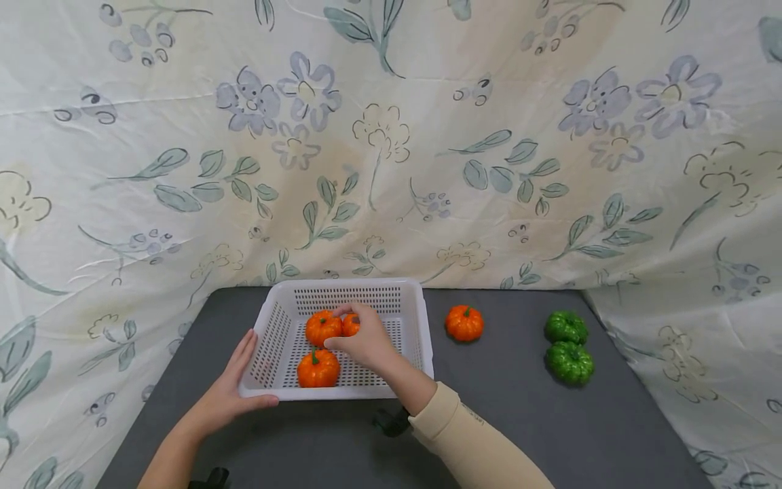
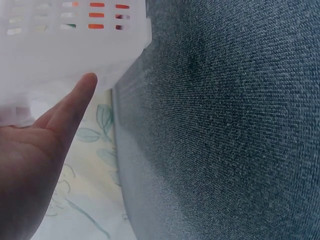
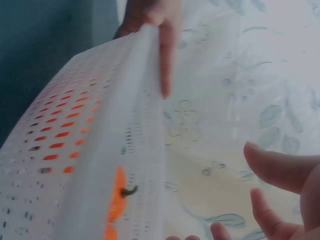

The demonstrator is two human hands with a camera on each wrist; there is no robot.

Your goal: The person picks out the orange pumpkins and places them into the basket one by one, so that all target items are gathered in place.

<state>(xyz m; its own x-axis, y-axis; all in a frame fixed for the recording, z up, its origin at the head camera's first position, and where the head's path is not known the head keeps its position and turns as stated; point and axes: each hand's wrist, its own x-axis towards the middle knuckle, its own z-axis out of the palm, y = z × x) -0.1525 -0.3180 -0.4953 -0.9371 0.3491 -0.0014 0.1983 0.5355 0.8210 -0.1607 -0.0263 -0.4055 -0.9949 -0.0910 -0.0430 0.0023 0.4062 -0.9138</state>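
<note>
A white perforated plastic basket (image 1: 415, 326) stands on the dark table. Inside it lie a small orange pumpkin (image 1: 318, 370) near the front, a second pumpkin (image 1: 322, 329) farther back and a third pumpkin (image 1: 351, 324) partly hidden by fingers. My left hand (image 1: 235, 387) rests against the basket's front left corner, fingers straight along the side wall and thumb along the front. Over the basket hovers my right hand (image 1: 369, 339), beside the two rear pumpkins. In the right wrist view its thumb (image 3: 277, 167) and fingers are spread apart with nothing between them.
To the right of the basket, another orange pumpkin (image 1: 464, 323) sits on the table (image 1: 501, 407). Two green ribbed vegetables (image 1: 568, 363) lie touching near the right edge. A flowered cloth (image 1: 391, 170) hangs behind and around the table.
</note>
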